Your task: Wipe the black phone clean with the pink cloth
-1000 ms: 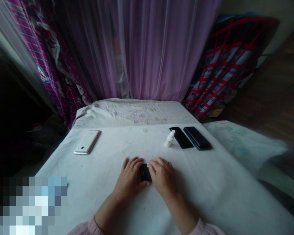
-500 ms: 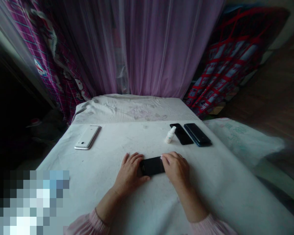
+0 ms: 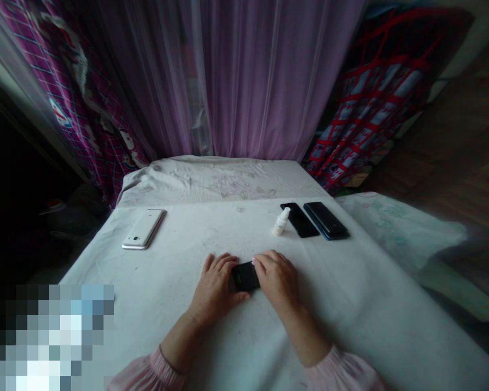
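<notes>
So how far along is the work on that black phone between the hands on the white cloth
Done: nothing shows as finished. In hand: the black phone lies flat on the white cloth; the left hand steadies one end while the right hand lies flat over the other. Left untouched: the small white bottle, two dark phones beside it and the white phone at far left.

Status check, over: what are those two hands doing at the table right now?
Left hand flat on black phone's left end. Right hand covers its right part. White phone, small bottle, two dark phones lie apart, nothing blocking.
</notes>
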Demonstrator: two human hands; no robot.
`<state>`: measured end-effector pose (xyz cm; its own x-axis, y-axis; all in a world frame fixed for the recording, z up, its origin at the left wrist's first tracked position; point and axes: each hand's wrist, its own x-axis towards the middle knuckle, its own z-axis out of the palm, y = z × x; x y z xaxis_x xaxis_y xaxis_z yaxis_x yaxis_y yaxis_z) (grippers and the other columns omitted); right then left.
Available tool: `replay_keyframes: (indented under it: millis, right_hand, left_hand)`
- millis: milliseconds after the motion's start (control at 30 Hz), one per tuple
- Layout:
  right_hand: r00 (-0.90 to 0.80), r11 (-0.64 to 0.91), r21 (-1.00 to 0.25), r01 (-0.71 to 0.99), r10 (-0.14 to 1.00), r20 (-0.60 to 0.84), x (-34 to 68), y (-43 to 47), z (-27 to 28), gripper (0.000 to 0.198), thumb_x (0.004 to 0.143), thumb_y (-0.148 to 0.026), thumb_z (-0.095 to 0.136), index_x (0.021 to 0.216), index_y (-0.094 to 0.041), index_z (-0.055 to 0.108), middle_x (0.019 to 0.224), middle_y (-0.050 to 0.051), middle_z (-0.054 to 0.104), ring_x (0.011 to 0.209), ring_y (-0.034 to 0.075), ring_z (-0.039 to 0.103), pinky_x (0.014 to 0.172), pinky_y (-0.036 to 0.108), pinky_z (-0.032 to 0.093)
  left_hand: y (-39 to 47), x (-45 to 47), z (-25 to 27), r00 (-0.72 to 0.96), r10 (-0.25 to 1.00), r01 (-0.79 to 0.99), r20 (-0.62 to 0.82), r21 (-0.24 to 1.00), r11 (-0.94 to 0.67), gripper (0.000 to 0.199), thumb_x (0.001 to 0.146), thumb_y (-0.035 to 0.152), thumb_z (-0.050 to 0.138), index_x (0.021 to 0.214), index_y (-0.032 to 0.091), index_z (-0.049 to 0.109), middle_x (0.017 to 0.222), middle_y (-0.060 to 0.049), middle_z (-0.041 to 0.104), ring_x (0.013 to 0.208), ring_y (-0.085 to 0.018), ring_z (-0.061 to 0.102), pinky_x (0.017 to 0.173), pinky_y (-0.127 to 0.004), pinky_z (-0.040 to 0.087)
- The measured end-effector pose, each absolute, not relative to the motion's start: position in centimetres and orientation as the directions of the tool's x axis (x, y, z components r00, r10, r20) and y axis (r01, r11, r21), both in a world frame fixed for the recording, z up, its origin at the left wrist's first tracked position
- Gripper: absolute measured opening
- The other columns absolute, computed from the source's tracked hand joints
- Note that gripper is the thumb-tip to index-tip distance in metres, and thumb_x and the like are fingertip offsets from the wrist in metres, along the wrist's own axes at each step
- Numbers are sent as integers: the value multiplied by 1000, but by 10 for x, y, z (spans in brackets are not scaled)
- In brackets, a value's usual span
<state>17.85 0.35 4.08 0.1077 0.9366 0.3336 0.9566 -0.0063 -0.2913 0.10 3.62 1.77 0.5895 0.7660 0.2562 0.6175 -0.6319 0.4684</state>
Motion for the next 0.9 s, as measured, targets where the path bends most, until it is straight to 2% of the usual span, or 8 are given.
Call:
replay_keyframes:
  millis: [167, 267, 433, 633, 800, 900]
  right_hand:
    - [211, -107, -285, 953, 906, 367, 212, 2, 37, 18, 90, -21, 56, 83, -22, 72, 87, 4, 69, 80, 17, 59, 71, 27, 37]
    - [212, -109, -271, 956, 897, 388, 211, 0, 36, 18, 90, -20, 55, 81, -22, 71, 86, 4, 69, 78, 17, 59, 70, 27, 36]
    - [80, 36, -274, 961, 913, 400, 178, -2, 38, 20, 91, -18, 53, 82, -22, 70, 82, 3, 66, 77, 16, 58, 70, 27, 37]
    - [-21, 146, -295, 944, 921, 390, 156, -5, 38, 15, 89, -18, 57, 83, -23, 69, 82, 2, 66, 81, 17, 58, 72, 28, 37]
    - [96, 20, -295, 955, 922, 374, 186, -4, 39, 19, 90, -19, 55, 82, -22, 71, 82, 3, 67, 77, 16, 58, 70, 27, 37]
    - [187, -73, -294, 953, 907, 378, 207, -5, 38, 20, 91, -20, 54, 84, -22, 72, 86, 3, 68, 77, 16, 59, 69, 27, 37]
  left_hand:
    - [37, 1, 20, 595, 769, 615, 234, 483, -624, 69, 65, 54, 80, 118, 20, 54, 127, -13, 62, 126, -34, 50, 111, -63, 22]
    - [37, 2, 20, 595, 770, 615, 233, 485, -622, 69, 64, 55, 81, 118, 20, 54, 127, -13, 62, 126, -34, 50, 110, -63, 22]
    - [37, 2, 21, 594, 765, 611, 248, 480, -630, 68, 64, 56, 80, 118, 22, 55, 126, -12, 62, 124, -33, 51, 110, -62, 24]
    - [37, 3, 21, 591, 770, 621, 241, 474, -625, 55, 75, 54, 71, 115, 20, 56, 124, -13, 63, 124, -32, 52, 110, -62, 23]
    - [38, 1, 17, 584, 769, 614, 260, 478, -628, 67, 65, 56, 79, 118, 22, 55, 126, -12, 62, 124, -32, 51, 111, -60, 23]
    - [38, 1, 16, 585, 768, 612, 259, 480, -628, 69, 64, 56, 80, 119, 21, 55, 126, -12, 62, 124, -33, 51, 111, -60, 23]
